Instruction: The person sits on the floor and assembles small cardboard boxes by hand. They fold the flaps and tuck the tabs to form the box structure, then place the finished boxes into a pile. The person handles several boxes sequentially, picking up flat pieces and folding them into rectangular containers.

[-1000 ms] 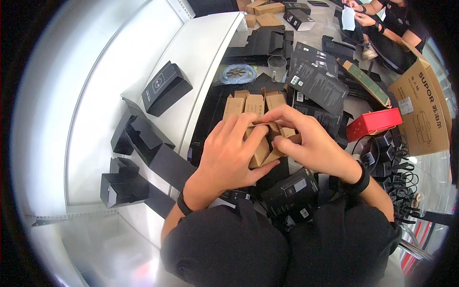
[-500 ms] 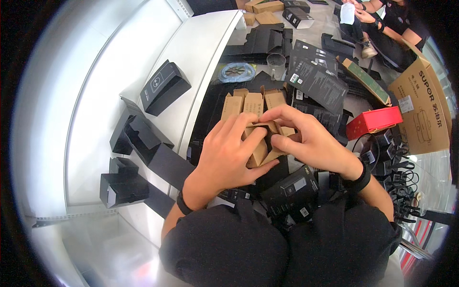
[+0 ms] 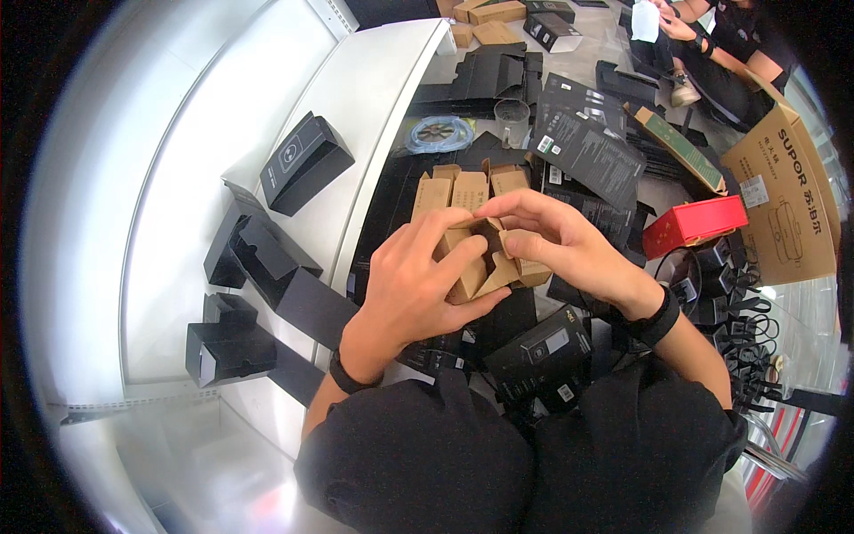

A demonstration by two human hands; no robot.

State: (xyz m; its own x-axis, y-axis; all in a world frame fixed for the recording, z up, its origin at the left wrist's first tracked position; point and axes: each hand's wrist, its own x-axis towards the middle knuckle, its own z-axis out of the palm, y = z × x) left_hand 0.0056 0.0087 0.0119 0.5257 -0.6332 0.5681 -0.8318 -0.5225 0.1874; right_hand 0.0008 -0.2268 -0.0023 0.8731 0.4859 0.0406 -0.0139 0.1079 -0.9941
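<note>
Both hands close around a small brown cardboard box with its flaps standing open, held in front of my chest. My left hand grips its left side, fingers wrapped over the front. My right hand holds the right side, with thumb and forefinger pinching a flap at the top. Just beyond the hands stand three more small brown boxes side by side on a black surface.
A white curved shelf on my left carries a black box and open black boxes. Flat black cartons, a red box, a large brown carton and black cables lie right. Another person sits beyond.
The fingers have shifted slightly on the small brown box; both hands stay in the same place, still holding it.
</note>
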